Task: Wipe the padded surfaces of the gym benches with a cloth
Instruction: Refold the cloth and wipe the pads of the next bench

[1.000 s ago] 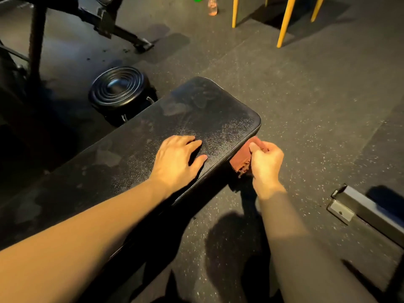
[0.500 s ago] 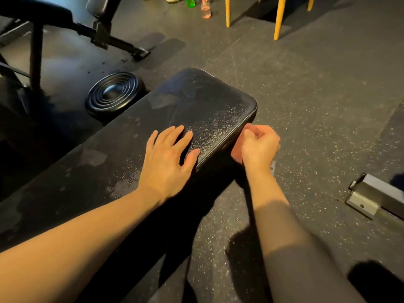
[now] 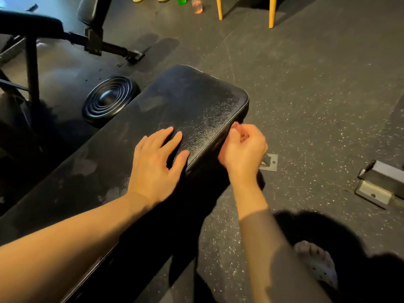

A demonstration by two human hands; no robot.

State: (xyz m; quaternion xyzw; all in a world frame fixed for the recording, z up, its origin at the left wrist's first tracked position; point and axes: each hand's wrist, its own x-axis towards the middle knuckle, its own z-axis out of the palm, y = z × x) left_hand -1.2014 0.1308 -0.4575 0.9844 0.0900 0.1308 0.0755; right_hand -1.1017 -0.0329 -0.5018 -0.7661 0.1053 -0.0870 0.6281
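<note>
The left hand lies flat on the black padded surface near its rounded end. Its fingers are straight and slightly spread, and the thumb is close to the stitched side seam. The right hand is against the side edge of the same pad, just below the seam, with its fingers curled tight around a cloth (only a small reddish scrap shows between them; the rest is hidden in the fist). The top of the pad looks dusty, with paler smears.

On the speckled floor beyond the pad sits a round black ribbed disc, and behind it is the metal frame of another bench. A small metal plate lies on the floor beside the right hand. Yellow chair legs, a green bottle and a pink bottle stand at the far edge.
</note>
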